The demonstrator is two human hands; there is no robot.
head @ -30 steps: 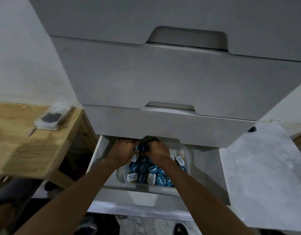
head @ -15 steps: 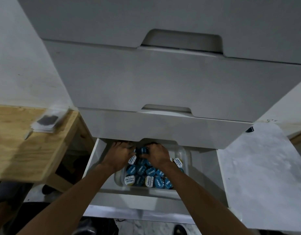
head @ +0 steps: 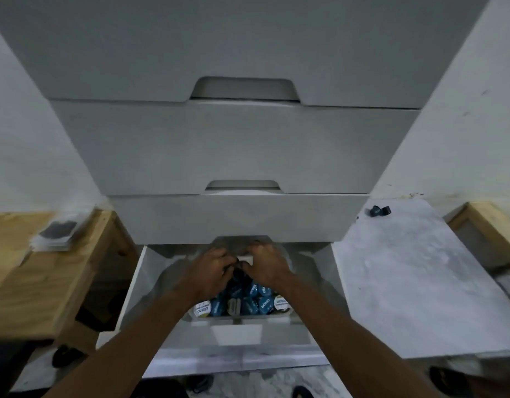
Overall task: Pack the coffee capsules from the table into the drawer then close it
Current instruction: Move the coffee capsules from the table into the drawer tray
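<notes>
- Wooden side table (head: 32, 282) at far left carries only a small stack of packets (head: 54, 235); no capsules show on it.
- Left hand (head: 209, 271) is deep in the open bottom drawer (head: 139, 285), knuckles up, fingers curled down into the back of the capsule pile. It looks closed on capsules there, but what is under the fingers is hidden.
- Left forearm runs in from the lower left, wrist straight, reaching forward and down.
- Coffee capsules (head: 249, 301), blue lids with a couple of white ones, are heaped in a clear tub (head: 236, 319) inside the drawer, lids facing the camera along the near row.
- Judgement for this step: settle the heap low and flat, below the tub rim and the drawer above, so nothing catches on closing.
- Right hand (head: 265, 267) mirrors the left, just beside it, fingertips bent into the same dark gap; its hold is hidden too.
- Right forearm comes from the lower right; both arms converge at the tub.
- Two dark loose capsules (head: 378, 211) lie on the pale worktop (head: 414, 282) at right, well apart from the drawer; I judge they need fetching before the drawer shuts.
</notes>
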